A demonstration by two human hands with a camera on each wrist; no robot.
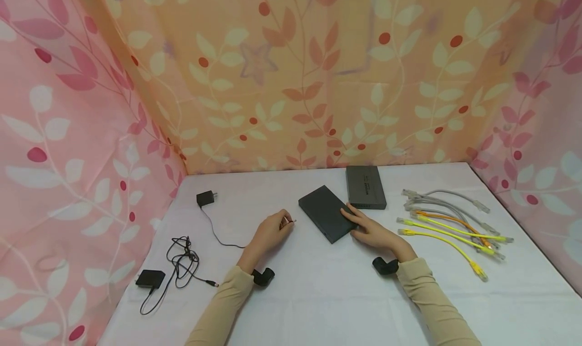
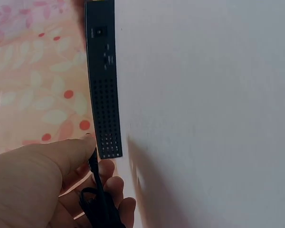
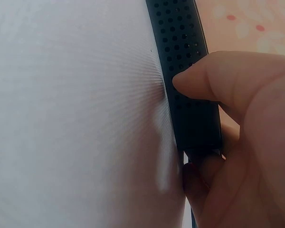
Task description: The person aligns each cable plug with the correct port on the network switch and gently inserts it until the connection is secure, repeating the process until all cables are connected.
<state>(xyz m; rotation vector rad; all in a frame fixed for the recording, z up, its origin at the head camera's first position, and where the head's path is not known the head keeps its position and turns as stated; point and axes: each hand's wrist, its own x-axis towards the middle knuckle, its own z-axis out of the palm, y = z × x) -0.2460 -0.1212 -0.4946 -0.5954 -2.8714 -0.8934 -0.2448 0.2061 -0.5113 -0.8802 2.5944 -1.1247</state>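
My left hand [image 1: 273, 231] pinches the plug end of a thin black power cord [image 2: 96, 173] between thumb and fingers, its tip pointing at a flat black network switch [image 1: 324, 212]. The switch lies turned at an angle on the table. In the left wrist view its narrow side shows a round power socket [image 2: 100, 32] and rows of vent holes. At the right end of the switch, my right hand [image 1: 375, 231] grips the casing, fingers spread over the top and thumb against the perforated side [image 3: 178, 52]. The cord runs back to a small black power adapter [image 1: 205, 198].
A second, dark grey switch [image 1: 366, 187] lies behind the right hand. Several grey, orange and yellow network cables [image 1: 447, 230] are spread at the right. Another black adapter [image 1: 150, 279] with a coiled cord [image 1: 183, 260] lies front left. Patterned curtains [image 1: 291, 83] surround the white table [image 1: 318, 305].
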